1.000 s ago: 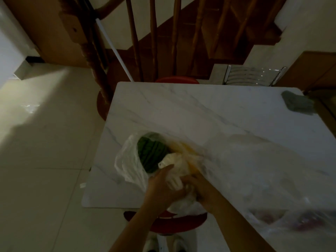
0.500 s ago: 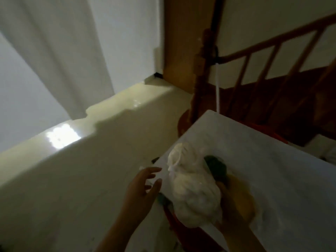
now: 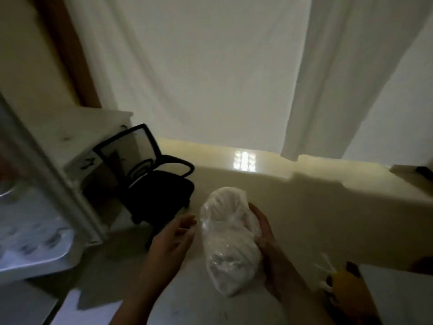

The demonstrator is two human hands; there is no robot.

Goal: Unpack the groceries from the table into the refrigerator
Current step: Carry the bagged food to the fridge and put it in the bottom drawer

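Observation:
My right hand (image 3: 266, 238) grips a clear plastic bag of white food (image 3: 228, 240) from its right side and holds it up over the floor. My left hand (image 3: 172, 240) hovers just left of the bag with fingers spread and relaxed, not touching it. The marble table's corner (image 3: 398, 294) shows at the bottom right, with a yellow item in plastic (image 3: 346, 287) lying at its edge. The open refrigerator (image 3: 35, 231) stands at the far left, its white door frame and inner shelves blurred.
A black mesh office chair (image 3: 150, 184) stands between the refrigerator and me, next to a white desk (image 3: 77, 139). White curtains (image 3: 234, 66) hang across the back. The pale tiled floor (image 3: 304, 207) lies open ahead.
The view has swung left from the table toward the refrigerator. My right hand carried the white bag off the table; my left hand stays open beside it.

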